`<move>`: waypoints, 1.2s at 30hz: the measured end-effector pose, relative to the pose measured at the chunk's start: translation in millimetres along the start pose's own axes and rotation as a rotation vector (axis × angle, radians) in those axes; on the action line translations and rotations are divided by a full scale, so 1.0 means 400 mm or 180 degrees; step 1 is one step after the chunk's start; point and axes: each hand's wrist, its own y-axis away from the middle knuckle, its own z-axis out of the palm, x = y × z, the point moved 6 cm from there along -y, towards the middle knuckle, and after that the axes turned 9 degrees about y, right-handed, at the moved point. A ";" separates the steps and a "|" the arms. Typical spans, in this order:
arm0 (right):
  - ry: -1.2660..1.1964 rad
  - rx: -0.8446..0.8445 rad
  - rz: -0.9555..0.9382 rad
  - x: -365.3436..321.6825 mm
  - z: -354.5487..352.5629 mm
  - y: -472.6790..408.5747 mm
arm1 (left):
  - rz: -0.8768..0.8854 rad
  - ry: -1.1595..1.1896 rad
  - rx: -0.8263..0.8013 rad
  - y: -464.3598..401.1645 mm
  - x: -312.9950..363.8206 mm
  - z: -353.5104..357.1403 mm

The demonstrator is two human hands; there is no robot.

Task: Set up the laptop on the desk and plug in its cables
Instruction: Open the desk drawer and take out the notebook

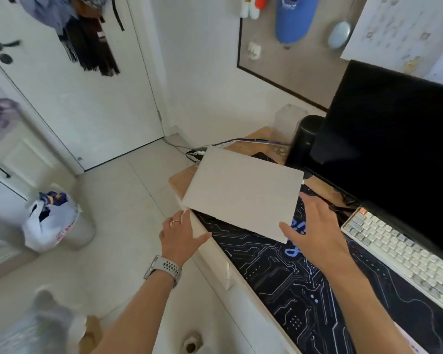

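A closed pale grey laptop [243,192] lies at the left end of the desk [182,180], its near part over the black circuit-pattern desk mat [279,277]. My left hand [180,235] is at the laptop's near-left corner, fingers straight and reaching under the edge, thumb spread out. My right hand [313,232] is flat with its fingers spread at the near-right corner; the thumb touches the laptop's edge. Several cables [198,154], black and blue, run over the desk's far-left edge behind the laptop. No cable is visibly in the laptop.
A large dark monitor [394,139] stands to the right, with a pale keyboard [399,254] in front of it. A black cylinder [304,141] and a clear container [284,126] stand behind the laptop. On the floor to the left stands a bin with a plastic bag [51,221].
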 end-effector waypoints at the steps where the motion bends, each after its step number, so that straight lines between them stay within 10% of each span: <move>1: 0.0062 -0.0081 0.0000 -0.023 0.026 -0.006 | 0.0030 -0.0112 -0.0101 -0.014 -0.012 0.019; 23: 0.1103 -0.1999 0.0489 -0.182 0.536 0.026 | 0.0709 -0.1221 -0.2166 -0.209 -0.140 0.281; 36: 0.1191 -0.2174 0.0528 -0.188 0.552 0.004 | 0.1112 -0.1382 -0.1984 -0.194 -0.110 0.306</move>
